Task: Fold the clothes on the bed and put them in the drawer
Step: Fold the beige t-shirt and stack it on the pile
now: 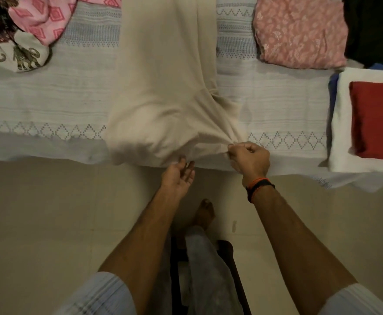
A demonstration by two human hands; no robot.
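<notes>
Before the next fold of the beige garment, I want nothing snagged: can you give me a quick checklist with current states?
1. Right hand has a grip on the beige garment hem: ok, fingers pinch it.
2. Left hand holds the hem too: not ok, fingers open, just touching.
3. Garment flat: not ok, bunched near the right hand.
4. Clear of the folded pink stack: ok, apart.
5. Clear of the red cloth: ok.
6. Far end of garment: cannot tell, out of frame.
</notes>
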